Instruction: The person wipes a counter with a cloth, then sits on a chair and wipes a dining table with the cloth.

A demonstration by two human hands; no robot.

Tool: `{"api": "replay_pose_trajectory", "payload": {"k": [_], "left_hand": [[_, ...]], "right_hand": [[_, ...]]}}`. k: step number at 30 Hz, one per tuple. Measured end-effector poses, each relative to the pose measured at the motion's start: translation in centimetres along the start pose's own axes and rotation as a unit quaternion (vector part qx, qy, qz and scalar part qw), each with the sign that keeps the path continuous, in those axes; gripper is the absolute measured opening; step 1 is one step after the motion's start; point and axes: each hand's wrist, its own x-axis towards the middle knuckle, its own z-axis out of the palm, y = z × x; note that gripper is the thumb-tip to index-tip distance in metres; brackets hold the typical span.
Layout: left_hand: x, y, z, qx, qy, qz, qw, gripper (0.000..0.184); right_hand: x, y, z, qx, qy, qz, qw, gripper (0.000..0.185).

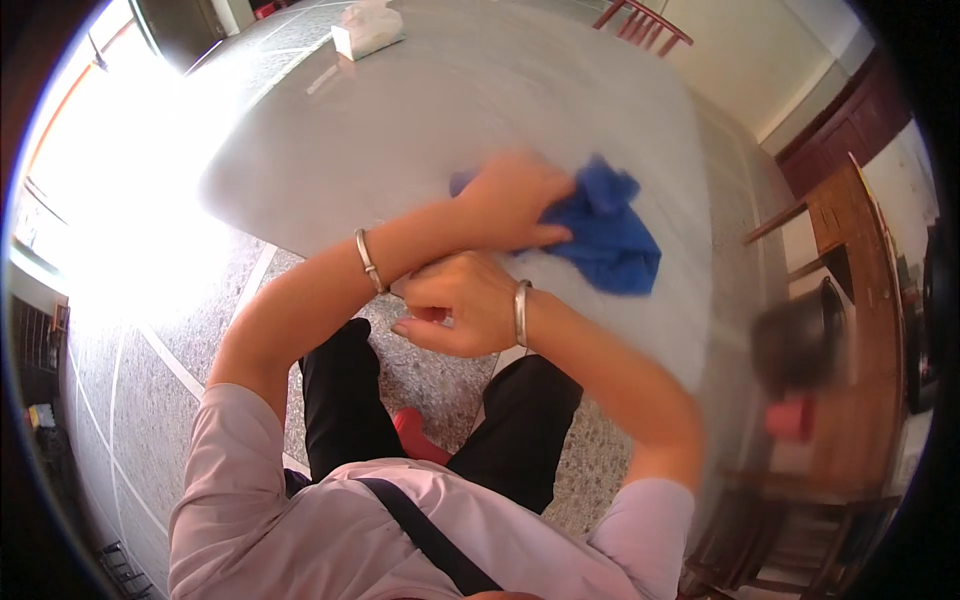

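My left hand (513,203) reaches across to the right and presses down on a crumpled blue cloth (615,245), its fingers closing on the fabric and smeared by motion. Some of the cloth is hidden under that hand. Both lie on a pale grey tabletop (400,115). My right hand (462,305) crosses below the left forearm at the near table edge. Its fingers are loosely curled, and nothing shows in them. A silvery bangle circles each wrist.
On the far part of the table stands a tissue pack (368,30). A red chair (645,25) is behind the table. To the right are a wooden table (850,215), a blurred dark pot-like thing (797,335) and a small red object (790,418).
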Motion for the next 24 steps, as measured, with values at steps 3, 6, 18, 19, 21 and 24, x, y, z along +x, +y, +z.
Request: {"api": "replay_pose_trajectory", "payload": {"k": [3, 6, 18, 19, 21, 24], "left_hand": [[-1.8, 0.0, -0.9, -0.044, -0.003, 0.018, 0.999, 0.041], [-3.1, 0.1, -2.1, -0.048, -0.038, -0.007, 0.998, 0.041], [-9.3, -5.9, -6.3, 0.034, 0.021, -0.199, 0.979, 0.041], [-9.6, -6.5, -7.2, 0.034, 0.015, -0.231, 0.972, 0.042], [-10.6, -7.8, -8.8, 0.087, -0.002, -0.257, 0.962, 0.045], [-12.9, -10.3, -11.2, 0.064, 0.023, -0.386, 0.92, 0.058]], "right_hand": [[-0.2, -0.1, 0.5, 0.04, 0.001, -0.013, 0.999, 0.026], [-0.2, -0.3, 0.8, 0.061, -0.006, -0.021, 0.998, 0.027], [-0.5, 0.0, -0.4, 0.072, 0.045, 0.016, 0.996, 0.019], [-0.5, 0.0, -0.3, 0.07, 0.048, 0.015, 0.996, 0.02], [-0.4, -0.1, -0.4, 0.063, 0.048, 0.023, 0.997, 0.026], [-0.4, -0.1, -0.4, 0.066, 0.046, 0.033, 0.996, 0.03]]}}
